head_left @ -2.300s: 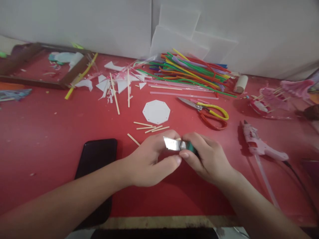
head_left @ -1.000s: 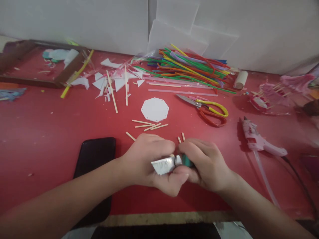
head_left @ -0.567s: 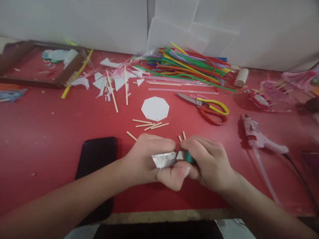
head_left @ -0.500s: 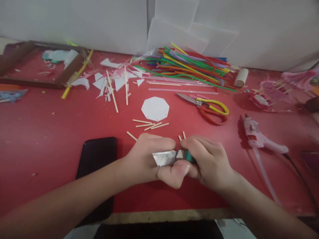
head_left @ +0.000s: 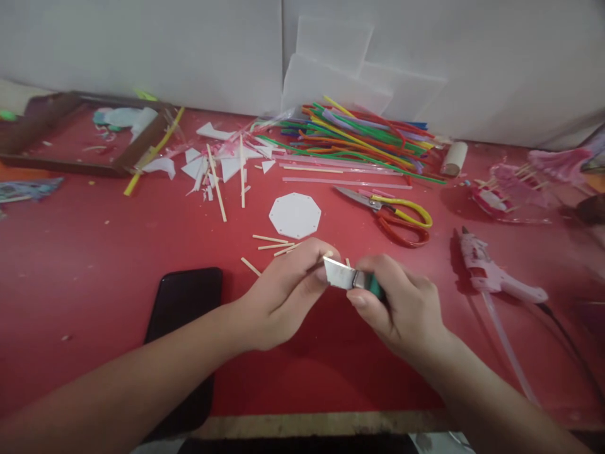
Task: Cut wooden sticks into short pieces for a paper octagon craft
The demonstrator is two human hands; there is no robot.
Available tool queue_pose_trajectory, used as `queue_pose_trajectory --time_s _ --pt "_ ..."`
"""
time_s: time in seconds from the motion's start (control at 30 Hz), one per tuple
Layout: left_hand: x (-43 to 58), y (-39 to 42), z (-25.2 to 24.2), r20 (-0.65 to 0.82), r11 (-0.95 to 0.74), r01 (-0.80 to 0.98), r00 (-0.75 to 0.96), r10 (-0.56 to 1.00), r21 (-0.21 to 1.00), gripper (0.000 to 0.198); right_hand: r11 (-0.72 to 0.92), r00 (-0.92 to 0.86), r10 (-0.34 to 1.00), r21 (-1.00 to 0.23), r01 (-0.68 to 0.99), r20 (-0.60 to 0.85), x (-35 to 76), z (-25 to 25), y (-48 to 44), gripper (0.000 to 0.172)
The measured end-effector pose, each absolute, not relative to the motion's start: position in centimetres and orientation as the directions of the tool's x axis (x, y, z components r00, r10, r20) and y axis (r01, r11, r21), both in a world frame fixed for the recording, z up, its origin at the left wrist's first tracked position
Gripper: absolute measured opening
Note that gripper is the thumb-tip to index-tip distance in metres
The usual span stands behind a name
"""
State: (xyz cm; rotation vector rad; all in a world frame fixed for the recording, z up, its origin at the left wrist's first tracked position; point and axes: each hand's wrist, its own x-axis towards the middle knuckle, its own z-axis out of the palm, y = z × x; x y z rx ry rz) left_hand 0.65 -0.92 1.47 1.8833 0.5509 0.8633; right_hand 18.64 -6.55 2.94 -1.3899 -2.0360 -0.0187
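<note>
My right hand [head_left: 404, 302] is closed around the green handle of a knife [head_left: 339, 273], its short broad blade pointing left. My left hand [head_left: 278, 302] pinches a thin wooden stick [head_left: 328, 254]; only its pale end shows past the fingertips, against the blade's tip. Just beyond my hands lies a white octagonal piece [head_left: 295, 215] with small holes near its edge. Several short cut sticks [head_left: 270, 239] rest between it and my left hand. Two longer sticks [head_left: 216, 184] lie farther back on the left.
Scissors [head_left: 404, 214] and a pink glue gun [head_left: 494, 277] lie to the right. A black phone [head_left: 186, 309] is beside my left forearm. Colourful pipe cleaners [head_left: 368, 135], white scraps [head_left: 231, 167] and a brown frame [head_left: 61, 165] line the back of the red table [head_left: 94, 265].
My left hand has turned and drawn its thumb back from the blade, and the stick's end now shows. The knife has shifted slightly right and up. The view has tilted slightly.
</note>
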Motion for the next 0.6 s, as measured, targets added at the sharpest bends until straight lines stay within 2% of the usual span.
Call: queue_pose_trajectory --time_s 0.33,0.6 --pt "0.58 -0.61 1.74 0.363 -0.559 0.047 0.715 0.597 0.828 0.017 0.436 -0.259 0.831 -0.288 0.853 0.492 18.60 2.86 -6.27 0.046" --pt "0.56 -0.65 1.94 0.356 -0.579 0.061 0.735 0.577 0.813 0.015 0.447 -0.270 0.844 -0.329 0.832 0.464 18.64 2.55 -6.40 0.048"
